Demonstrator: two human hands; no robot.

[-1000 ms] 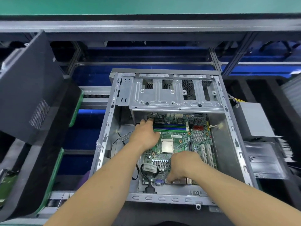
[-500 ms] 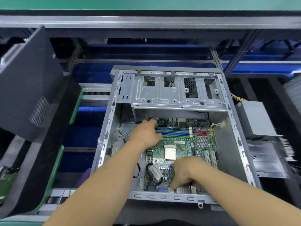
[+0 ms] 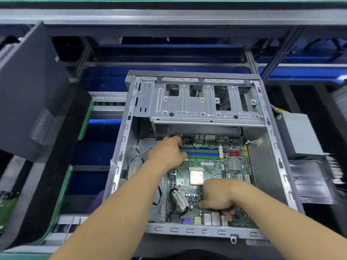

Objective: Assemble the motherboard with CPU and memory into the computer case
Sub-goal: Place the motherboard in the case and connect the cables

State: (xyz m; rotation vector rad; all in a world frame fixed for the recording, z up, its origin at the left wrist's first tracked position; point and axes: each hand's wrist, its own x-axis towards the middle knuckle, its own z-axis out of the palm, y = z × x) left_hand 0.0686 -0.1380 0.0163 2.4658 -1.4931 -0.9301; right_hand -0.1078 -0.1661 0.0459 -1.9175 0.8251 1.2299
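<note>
Seating of the motherboard point(image 3: 210, 177) into the computer case point(image 3: 270, 166) is the step in hand, judging from the head view, the only view there is: the green board is lying flat on the case floor, filling most of the lower bay, with its port block sitting against the near wall. The left hand point(image 3: 167, 152) is reaching to the board's far left corner, fingers curled over that edge beside the memory point(image 3: 201, 152), whose blue and green sticks are standing in their slots; whether the fingers are gripping the edge or only pressing on it cannot be told. The right hand point(image 3: 217, 199) is bearing on the near edge, fingers bent and pinching the board just behind the rear ports point(image 3: 212, 219). The CPU point(image 3: 196, 177) is sitting in its socket between the two hands, uncovered. The next move probably calls for nudging the board until the ports are meeting the rear openings and the screw holes are lining up, then fastening it; no screws or driver are showing. Inside the case, the drive cage point(image 3: 204, 104) is spanning the far end, apparently holding no drives, and loose black cables point(image 3: 159, 196) are trailing along the left floor beside the board. Outside, a grey power supply point(image 3: 298, 132) is resting just right of the case.
</note>
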